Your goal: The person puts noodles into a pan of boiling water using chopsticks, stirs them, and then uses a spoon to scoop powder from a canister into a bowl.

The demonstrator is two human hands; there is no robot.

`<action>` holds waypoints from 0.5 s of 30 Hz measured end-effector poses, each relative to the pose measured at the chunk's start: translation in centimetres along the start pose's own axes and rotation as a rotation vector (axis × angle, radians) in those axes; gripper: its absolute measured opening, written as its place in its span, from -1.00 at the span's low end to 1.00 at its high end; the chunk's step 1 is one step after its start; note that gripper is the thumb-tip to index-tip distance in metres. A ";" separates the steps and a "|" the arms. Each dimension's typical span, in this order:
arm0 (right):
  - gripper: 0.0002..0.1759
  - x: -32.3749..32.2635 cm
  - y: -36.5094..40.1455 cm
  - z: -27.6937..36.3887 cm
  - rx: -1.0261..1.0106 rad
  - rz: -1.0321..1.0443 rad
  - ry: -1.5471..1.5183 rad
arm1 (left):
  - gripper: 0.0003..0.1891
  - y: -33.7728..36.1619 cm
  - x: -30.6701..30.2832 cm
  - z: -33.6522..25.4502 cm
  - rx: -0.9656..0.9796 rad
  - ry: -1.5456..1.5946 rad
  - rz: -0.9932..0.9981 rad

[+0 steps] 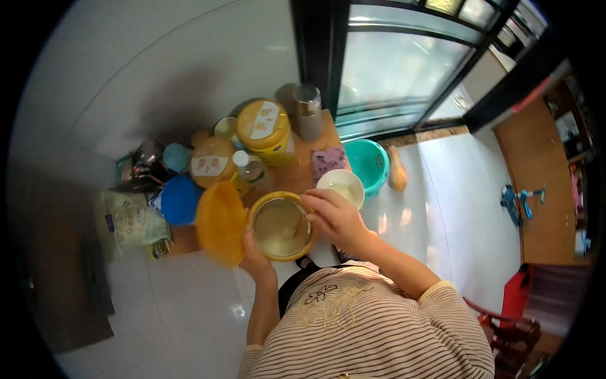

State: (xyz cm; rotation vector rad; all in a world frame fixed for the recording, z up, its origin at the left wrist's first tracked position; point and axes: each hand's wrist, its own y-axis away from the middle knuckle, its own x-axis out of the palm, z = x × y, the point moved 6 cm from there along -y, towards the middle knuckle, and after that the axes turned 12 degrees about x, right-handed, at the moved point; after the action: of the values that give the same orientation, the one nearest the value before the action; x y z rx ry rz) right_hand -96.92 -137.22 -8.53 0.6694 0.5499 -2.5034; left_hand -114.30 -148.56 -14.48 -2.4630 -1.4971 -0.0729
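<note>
An open yellow-rimmed can (282,228) is in front of my body, with pale contents inside. Its yellow lid (219,224) is tipped up at the can's left side. My left hand (255,256) is wrapped round the can's lower left side, next to the lid. At the upper right rim is my right hand (334,218), its fingers bent together over the edge; what they hold, if anything, is too small to tell. Just beyond that hand stands a white bowl (341,183) with something pale in it.
On the wooden table (297,174) are a closed yellow can (263,126), a clear bottle (249,167), a tall flask (308,114), a pink cloth (328,162) and a blue lid (180,200). A green basin (368,165) and a squash (397,169) are on the floor.
</note>
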 end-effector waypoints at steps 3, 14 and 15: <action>-0.65 -1.1 2.9 -3.7 0.271 0.024 -0.150 | -0.69 -0.1 0.4 -2.9 -0.099 0.067 0.082; -0.49 -6.5 15.8 -17.2 0.755 -0.145 -1.239 | -0.69 11.9 13.5 -6.8 -0.482 0.281 0.520; -0.49 -8.1 16.8 -18.5 0.765 -0.189 -1.325 | -0.68 13.7 16.2 -8.7 -0.465 0.277 0.566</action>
State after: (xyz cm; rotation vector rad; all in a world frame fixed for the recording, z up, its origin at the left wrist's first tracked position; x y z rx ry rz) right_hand -75.07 -138.75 -23.06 -0.8876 -0.8638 -2.5955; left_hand -93.94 -142.65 -5.92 -2.9809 -0.6865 -0.6851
